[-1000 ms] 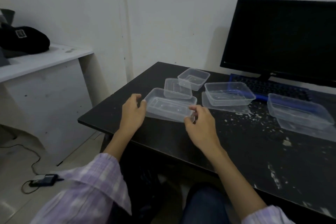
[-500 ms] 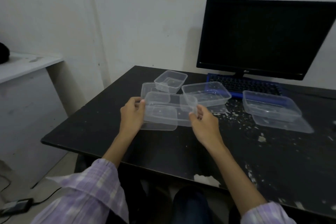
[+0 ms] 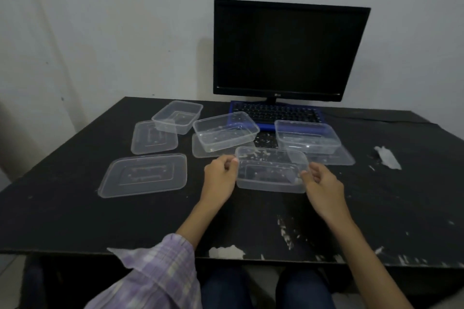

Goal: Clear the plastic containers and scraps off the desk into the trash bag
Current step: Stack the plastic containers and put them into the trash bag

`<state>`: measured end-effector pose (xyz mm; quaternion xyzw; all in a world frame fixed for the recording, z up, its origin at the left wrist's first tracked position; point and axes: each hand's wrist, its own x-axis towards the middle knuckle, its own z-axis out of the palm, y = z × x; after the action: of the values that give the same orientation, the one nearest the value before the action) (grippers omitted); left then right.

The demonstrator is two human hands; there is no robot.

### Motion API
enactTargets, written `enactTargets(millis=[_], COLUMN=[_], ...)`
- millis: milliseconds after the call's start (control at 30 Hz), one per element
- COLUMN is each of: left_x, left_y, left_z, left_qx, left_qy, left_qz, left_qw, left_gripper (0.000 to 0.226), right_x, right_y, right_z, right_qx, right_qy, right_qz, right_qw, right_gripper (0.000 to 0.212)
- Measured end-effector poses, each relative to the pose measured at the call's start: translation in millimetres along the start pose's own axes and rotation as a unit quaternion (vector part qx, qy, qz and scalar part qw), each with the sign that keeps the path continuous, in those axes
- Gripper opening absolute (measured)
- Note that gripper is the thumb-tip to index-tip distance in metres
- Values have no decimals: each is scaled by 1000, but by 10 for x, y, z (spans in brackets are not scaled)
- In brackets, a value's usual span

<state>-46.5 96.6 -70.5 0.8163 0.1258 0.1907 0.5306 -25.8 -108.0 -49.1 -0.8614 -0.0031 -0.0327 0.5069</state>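
Tub (image 3: 271,169) floor blurry w/ specks, fingertips partly hidden behind its walls; L hand (image 3: 219,176) & R hand (image 3: 319,179) each pinch an end, wrists low.

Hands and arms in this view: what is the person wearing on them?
Both hands, left hand and right hand, are bare, with no gloves. The left sleeve is loose purple-and-white plaid, pushed up the forearm. Only a corner of the right sleeve shows.
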Motion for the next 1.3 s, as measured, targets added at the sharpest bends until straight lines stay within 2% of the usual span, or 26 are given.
enactTargets(millis=[100, 167, 267, 333, 500, 600, 700, 800, 934, 1034, 1167, 1300], left_x=[2, 15, 25, 37, 64, 30, -9, -46, -58, -47, -33, 35], left_y=[33, 53, 90, 93, -51, -236, -427, -565, -617, -577, -448, -185], left_z=[17, -47, -257, -444, -974, -1294, -1545, -1715, -1796, -1781, -1779, -1704], left_qx=[10, 33, 56, 63, 117, 145, 184, 190, 172, 148, 61, 21], left_qy=[-3, 11, 49, 75, 159, 187, 198, 197, 187, 193, 209, 232], left_qz=[-7, -3, 20, 25, -17, -68, -113, -155, -165, -156, -143, -87], left_qw=[1000, 999, 997, 995, 980, 969, 956, 949, 953, 957, 965, 968], left_gripper=[24, 24, 22, 19, 24, 27, 35, 36, 33, 33, 42, 53], right_x=[8, 0, -17, -37, -153, -233, -295, -321, -315, -326, -292, -179], right_y=[26, -4, -139, -274, -652, -828, -915, -935, -951, -968, -982, -1046], right_z=[-36, -36, 5, 67, 513, 953, 1329, 1573, 1716, 1745, 1635, 1390], right_qx=[-4, -22, -48, -33, -27, -41, -78, -95, -87, -87, -39, 5], right_qy=[-12, 8, 59, 56, -87, -199, -255, -252, -242, -237, -224, -158], right_qz=[4, -17, -93, -139, -177, -166, -148, -138, -135, -121, -126, -150], right_qw=[1000, 1000, 993, 988, 980, 965, 952, 953, 957, 960, 966, 976], right_gripper=[44, 46, 47, 42, 21, 20, 27, 27, 29, 28, 33, 35])
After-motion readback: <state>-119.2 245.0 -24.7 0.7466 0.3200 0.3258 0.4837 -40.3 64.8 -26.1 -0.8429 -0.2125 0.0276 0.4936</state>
